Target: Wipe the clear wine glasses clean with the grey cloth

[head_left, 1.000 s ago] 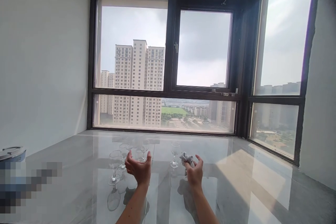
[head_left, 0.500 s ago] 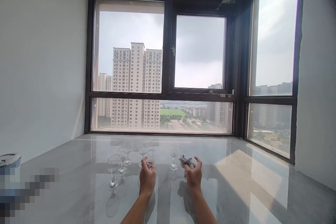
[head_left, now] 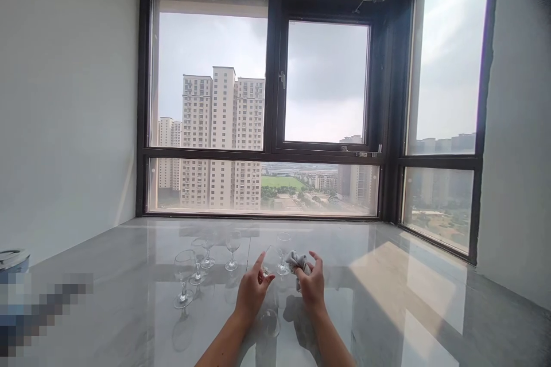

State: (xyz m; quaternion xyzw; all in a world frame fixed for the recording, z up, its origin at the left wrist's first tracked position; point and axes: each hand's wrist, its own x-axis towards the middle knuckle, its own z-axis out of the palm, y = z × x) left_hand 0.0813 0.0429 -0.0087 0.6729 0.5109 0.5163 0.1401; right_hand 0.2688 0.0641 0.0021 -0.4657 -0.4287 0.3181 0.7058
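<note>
- While the head view, the only one, looks down on both hands, the left hand (head_left: 252, 291) seems to have hold of a clear glass (head_left: 267, 264) between thumb and bent fingers; its forefinger stretches forward, and the hand is only partly closed. How the hidden fingers touch, I cannot tell.
- The right hand (head_left: 311, 285) has a grey bunched cloth (head_left: 297, 262) pinched by the thumb and some fingers, while one finger stands away from it.
- The clear glass is between the two hands, near the cloth, over the shiny surface (head_left: 383, 321); whether its foot is lifted, I cannot tell.
- A lone glass (head_left: 282, 252) stands upright behind them, so in my judgement it is safer to work a little nearer to the body, where no knock can happen.
- For the left hand, a light and steady grip should be best, because a stem can break if it is twisted.
- For the right hand, the free finger could help to gather the cloth, so no loose corner catches a rim.
- Four standing glasses (head_left: 184, 268) are on the left side; the left forearm should not swing across them.
</note>
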